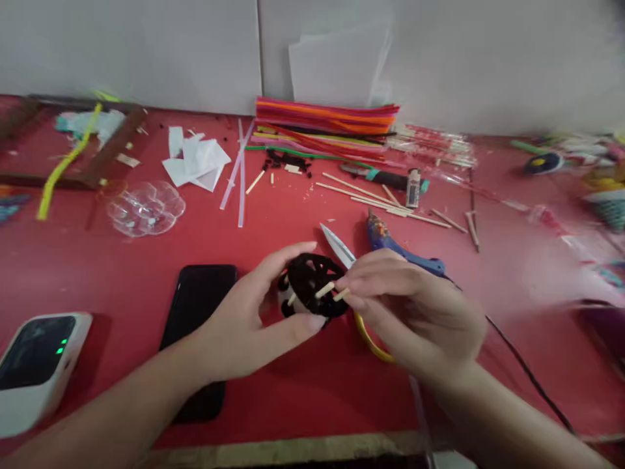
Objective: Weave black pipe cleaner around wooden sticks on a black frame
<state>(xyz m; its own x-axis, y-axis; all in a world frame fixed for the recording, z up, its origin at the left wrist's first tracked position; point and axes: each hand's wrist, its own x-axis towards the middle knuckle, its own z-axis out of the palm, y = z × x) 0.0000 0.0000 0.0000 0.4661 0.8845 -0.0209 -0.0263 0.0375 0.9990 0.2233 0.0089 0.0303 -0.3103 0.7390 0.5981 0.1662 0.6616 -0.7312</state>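
My left hand (249,319) grips a small black wheel-shaped craft piece (312,283) with short wooden sticks poking out of it, thumb below and fingers curled over its top. My right hand (415,306) pinches one short wooden stick (340,294) at the wheel's right side. Both hands hover just above the red table (293,208). Under my right hand lie scissors with a yellow handle (371,342), their blade (338,246) pointing up-left.
A black phone (200,312) lies beside my left wrist, a white device (34,365) at the left edge. A blue glue gun (395,244) with a black cord, loose wooden sticks (381,198), stacked pipe cleaners (327,120), paper scraps (198,159) and a clear plastic dish (144,208) lie beyond.
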